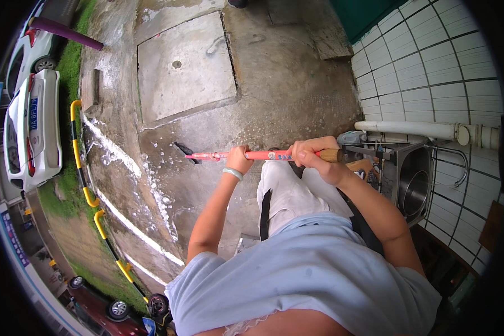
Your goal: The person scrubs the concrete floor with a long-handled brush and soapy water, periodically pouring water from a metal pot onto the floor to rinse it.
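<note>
With both hands I grip a long pole (273, 155) wrapped in red printed film. Its bare wooden end (332, 155) sticks out past my right hand (315, 157). Lower down the pole is my left hand (239, 158), with a pale bangle on that wrist. The pole runs down to the left, where a small dark head (185, 149) touches the wet concrete floor (252, 119); whether it is a brush or a mop cannot be made out. My legs in light trousers (298, 197) stand behind the pole.
A metal sink (413, 185) with a faucet stands on the right, below a white pipe (416, 129) along the tiled wall (428, 75). A clear plastic bottle (351, 137) is nearby. Left are a concrete cover slab (187, 69), a yellow-black rail (78, 161) and parked cars (42, 130).
</note>
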The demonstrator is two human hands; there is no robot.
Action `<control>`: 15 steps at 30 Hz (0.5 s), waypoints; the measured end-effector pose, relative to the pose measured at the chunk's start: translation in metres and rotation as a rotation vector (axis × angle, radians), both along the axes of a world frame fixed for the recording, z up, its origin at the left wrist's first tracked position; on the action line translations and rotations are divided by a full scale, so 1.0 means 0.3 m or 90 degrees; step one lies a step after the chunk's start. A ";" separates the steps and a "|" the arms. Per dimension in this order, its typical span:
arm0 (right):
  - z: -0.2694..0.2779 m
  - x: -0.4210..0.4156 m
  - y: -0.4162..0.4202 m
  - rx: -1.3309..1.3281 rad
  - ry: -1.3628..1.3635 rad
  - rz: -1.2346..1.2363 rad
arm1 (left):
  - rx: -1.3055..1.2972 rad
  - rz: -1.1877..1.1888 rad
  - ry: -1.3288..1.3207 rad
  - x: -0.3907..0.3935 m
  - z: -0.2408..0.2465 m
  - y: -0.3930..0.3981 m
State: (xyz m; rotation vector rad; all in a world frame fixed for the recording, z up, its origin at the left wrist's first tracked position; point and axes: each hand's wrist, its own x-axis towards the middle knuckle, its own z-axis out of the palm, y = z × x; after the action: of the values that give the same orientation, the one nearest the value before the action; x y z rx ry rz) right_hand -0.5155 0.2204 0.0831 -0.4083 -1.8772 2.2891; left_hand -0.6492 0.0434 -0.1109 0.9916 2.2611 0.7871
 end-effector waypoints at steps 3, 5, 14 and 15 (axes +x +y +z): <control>0.093 0.063 0.030 0.001 0.039 0.013 | 0.018 -0.046 0.009 0.010 0.041 0.017; 0.259 0.135 0.117 0.004 0.080 -0.028 | 0.074 -0.093 0.009 0.065 0.216 0.159; 0.788 0.580 0.148 0.369 0.029 -0.004 | 0.423 -0.376 -0.134 0.522 0.560 0.663; 0.783 0.591 0.117 0.407 0.001 -0.033 | 0.462 -0.390 -0.151 0.565 0.530 0.707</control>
State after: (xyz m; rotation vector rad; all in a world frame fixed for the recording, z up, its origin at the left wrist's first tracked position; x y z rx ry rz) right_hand -0.3382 0.2556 0.3178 -0.3500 -2.4063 1.5252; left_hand -0.4796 0.2554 0.0481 1.6876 1.3323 1.3663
